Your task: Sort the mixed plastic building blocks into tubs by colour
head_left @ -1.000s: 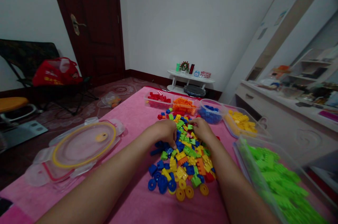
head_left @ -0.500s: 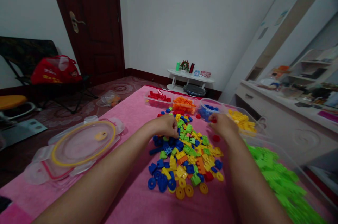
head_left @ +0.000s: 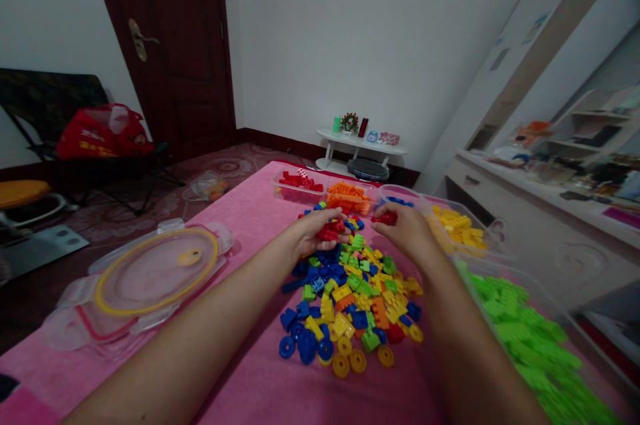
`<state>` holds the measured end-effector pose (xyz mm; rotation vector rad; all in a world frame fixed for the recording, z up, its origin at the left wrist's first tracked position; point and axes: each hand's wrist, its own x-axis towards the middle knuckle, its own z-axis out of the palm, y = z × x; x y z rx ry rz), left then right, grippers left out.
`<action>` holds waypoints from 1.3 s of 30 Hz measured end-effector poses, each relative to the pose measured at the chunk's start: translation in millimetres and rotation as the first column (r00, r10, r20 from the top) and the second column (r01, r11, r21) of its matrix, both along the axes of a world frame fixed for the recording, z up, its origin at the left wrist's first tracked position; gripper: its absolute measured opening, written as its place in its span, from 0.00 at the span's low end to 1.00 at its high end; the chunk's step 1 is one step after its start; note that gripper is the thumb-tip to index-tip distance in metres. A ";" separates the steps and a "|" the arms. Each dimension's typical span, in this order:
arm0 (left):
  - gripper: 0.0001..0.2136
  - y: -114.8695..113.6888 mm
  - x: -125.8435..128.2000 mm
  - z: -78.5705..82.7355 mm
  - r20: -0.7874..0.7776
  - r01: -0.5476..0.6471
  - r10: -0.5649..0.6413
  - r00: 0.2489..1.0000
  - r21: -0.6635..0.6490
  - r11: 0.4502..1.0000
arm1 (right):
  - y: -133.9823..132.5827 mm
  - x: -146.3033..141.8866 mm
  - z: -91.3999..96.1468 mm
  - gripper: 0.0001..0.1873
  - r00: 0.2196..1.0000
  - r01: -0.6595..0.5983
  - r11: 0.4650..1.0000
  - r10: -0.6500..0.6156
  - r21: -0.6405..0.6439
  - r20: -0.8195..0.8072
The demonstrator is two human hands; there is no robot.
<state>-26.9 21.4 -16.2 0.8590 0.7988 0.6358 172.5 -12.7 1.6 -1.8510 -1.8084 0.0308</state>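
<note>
Lids of clear plastic with yellow and red sealing rings (head_left: 155,271) lie at the left on the pink cloth-covered tabletop (head_left: 257,201). Next, near the far edge, stands a clear rectangular box of red bricks (head_left: 295,197). Closer to the person, the left hand (head_left: 310,230) keeps its fingers half curled around several small red plastic bricks (head_left: 330,231). Below it spreads a loose heap of blue, green, yellow and orange toy pieces (head_left: 350,285), with round yellow wheels (head_left: 385,356) at its near side. Behind the heap is a clear box of orange bricks (head_left: 367,205). The right hand (head_left: 409,230) has its fingers closed on red pieces (head_left: 386,217); I cannot tell how many. Partly behind this hand is a clear round tub of blue bricks (head_left: 382,194). Farther right come a clear box of yellow bricks (head_left: 493,239) and, nearest, a larger clear box of light green bricks (head_left: 556,318).
</note>
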 end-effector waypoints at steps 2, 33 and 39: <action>0.17 -0.2 1.7 -1.6 0.055 0.013 -0.010 0.998 -0.051 0.999 | -2.5 -29.5 5.4 0.10 0.981 -0.166 0.982 0.174 0.095 -0.081; 0.27 207.3 -35.8 -2.3 -0.575 -0.005 0.705 0.414 0.774 0.634 | -1.8 -23.4 8.2 0.16 0.543 0.055 0.960 0.202 0.274 -0.815; 0.22 208.2 -31.1 -23.9 -0.701 0.396 0.641 0.314 0.710 0.582 | -2.4 -24.6 7.9 0.15 0.561 0.021 0.955 0.235 0.297 -0.794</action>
